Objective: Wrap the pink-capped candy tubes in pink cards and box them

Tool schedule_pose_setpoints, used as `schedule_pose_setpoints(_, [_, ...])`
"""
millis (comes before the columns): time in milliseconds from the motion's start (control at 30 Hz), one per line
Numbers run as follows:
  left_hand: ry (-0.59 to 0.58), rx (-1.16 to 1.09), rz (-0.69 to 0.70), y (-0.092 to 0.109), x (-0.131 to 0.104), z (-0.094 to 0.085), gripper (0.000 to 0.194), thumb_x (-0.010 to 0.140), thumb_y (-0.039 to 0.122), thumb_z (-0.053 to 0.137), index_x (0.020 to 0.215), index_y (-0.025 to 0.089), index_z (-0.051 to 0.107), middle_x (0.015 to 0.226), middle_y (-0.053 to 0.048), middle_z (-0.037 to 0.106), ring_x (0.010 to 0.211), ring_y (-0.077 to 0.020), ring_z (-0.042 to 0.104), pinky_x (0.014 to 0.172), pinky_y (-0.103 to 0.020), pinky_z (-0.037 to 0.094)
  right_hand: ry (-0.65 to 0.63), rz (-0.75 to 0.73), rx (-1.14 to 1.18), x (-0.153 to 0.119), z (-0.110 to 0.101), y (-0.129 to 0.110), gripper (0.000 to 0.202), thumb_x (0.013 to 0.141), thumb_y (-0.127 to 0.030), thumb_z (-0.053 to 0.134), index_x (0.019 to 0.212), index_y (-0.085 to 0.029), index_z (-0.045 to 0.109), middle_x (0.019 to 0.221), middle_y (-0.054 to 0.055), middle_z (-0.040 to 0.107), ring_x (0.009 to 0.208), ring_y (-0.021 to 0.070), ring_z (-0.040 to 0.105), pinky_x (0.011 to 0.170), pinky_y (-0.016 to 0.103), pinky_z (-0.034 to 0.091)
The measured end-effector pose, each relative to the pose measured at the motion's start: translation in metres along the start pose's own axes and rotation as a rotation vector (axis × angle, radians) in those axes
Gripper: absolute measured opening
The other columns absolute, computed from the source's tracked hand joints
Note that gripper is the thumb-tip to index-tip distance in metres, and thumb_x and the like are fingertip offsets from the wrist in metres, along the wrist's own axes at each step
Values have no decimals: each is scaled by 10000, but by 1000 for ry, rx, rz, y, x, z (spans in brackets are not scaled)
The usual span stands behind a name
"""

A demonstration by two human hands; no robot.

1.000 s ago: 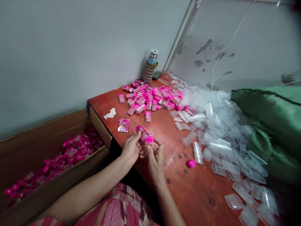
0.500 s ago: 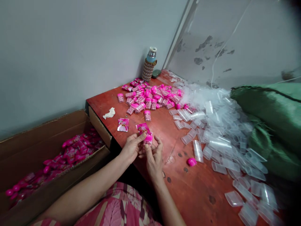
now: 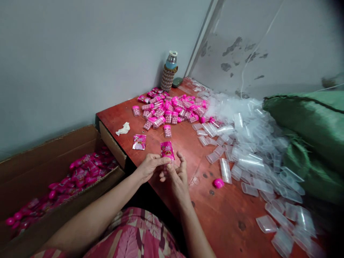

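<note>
Two hands close just below frame centre: left hand (image 3: 147, 167) pinches pink printed sachet (image 3: 167, 149); right hand (image 3: 178, 179), fingers curled narrow, grips small jar (image 3: 166, 171), partly hidden. I judge loose thumb pressure could let sachet slip.

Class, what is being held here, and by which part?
The left hand and right hand hold a pink, glossy, rectangular packet by its lower end; a small pinkish item among their fingers is too covered to tell.
</note>
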State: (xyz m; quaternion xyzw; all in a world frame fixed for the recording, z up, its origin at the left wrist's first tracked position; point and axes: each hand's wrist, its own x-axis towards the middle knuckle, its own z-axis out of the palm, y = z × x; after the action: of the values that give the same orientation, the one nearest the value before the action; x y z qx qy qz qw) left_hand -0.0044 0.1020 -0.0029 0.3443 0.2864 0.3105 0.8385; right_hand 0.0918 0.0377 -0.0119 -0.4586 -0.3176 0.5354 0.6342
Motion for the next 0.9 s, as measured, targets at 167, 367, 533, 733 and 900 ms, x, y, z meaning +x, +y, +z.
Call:
schedule_pose_setpoints(167, [100, -94, -11, -4, 0, 1, 243, 661, 298, 673, 627, 67, 605, 491, -15, 530, 392, -78, 449, 339, -194, 330, -1, 30, -5, -1, -2, -3, 564, 790, -291, 564, 1259, -295, 251, 748, -27, 599, 596, 124, 603, 536, 265, 526])
schedule_pose_setpoints(367, [215, -188, 78, -3, -4, -2, 200, 646, 253, 693, 700, 66, 647, 621, -55, 607, 572, -113, 551, 569, -239, 458, 9, 66, 22, -7, -9, -2, 452, 757, -273, 606, 1145, -258, 375, 755, -14, 625, 648, 141, 620, 616, 293, 523])
schedule_pose_setpoints(533, [137, -179, 95, -7, -13, 6, 200, 657, 257, 684, 674, 62, 643, 607, -39, 575, 509, -78, 487, 452, -204, 405, 33, 27, -2, 3, -3, -1, 376, 767, -275, 597, 1089, -234, 408, 718, -17, 624, 575, 126, 609, 547, 254, 507])
schedule_pose_setpoints(733, [363, -157, 315, 12, -37, -13, 190, 641, 286, 701, 690, 108, 655, 750, -66, 669, 721, -169, 618, 698, -311, 500, -57, 69, -37, 7, 9, -3, 309, 744, -304, 616, 1004, -223, 470, 665, -40, 599, 553, 115, 593, 518, 243, 501])
schedule_pose_setpoints(900, [652, -175, 606, 34, -57, -50, 595, 688, 664, 423, 796, 132, 667, 767, -86, 690, 794, -208, 638, 832, -404, 463, 42, 47, -99, 8, -13, -14, 249, 757, -335, 597, 947, -192, 520, 690, -7, 615, 547, 114, 593, 494, 232, 487])
